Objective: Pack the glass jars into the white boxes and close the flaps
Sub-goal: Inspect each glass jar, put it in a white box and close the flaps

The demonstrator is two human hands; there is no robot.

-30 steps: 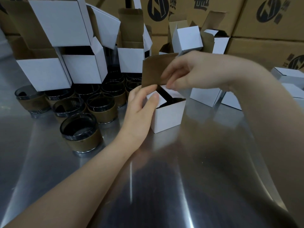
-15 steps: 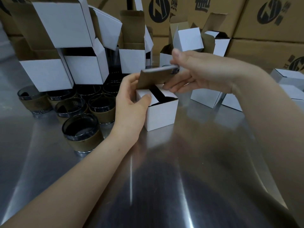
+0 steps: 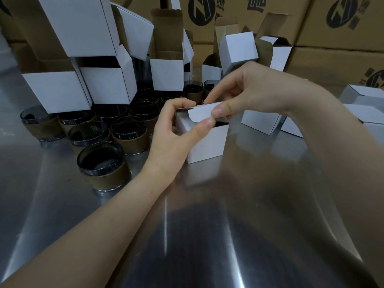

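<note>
A small white box [image 3: 207, 142] stands on the steel table [image 3: 187, 235] in the middle. Its top lid flap [image 3: 200, 113] is folded down over the opening, with a dark gap still showing at the right. My left hand [image 3: 176, 129] grips the box's left side, thumb on the flap's front edge. From the right, my right hand [image 3: 245, 94] pinches the flap's tuck edge. What is inside the box is hidden. Several glass jars with brown sleeves stand to the left; the nearest jar [image 3: 104, 165] is apart from my left forearm.
Open white boxes [image 3: 58, 90] are stacked behind the jars at the back left and centre. Closed white boxes [image 3: 365, 113] lie at the right. Large brown cartons [image 3: 332, 28] with black logos line the back.
The lid flap, upright a second ago, has been swung down over the box opening. Both hands now pinch its front edge; the box has shifted slightly left.
</note>
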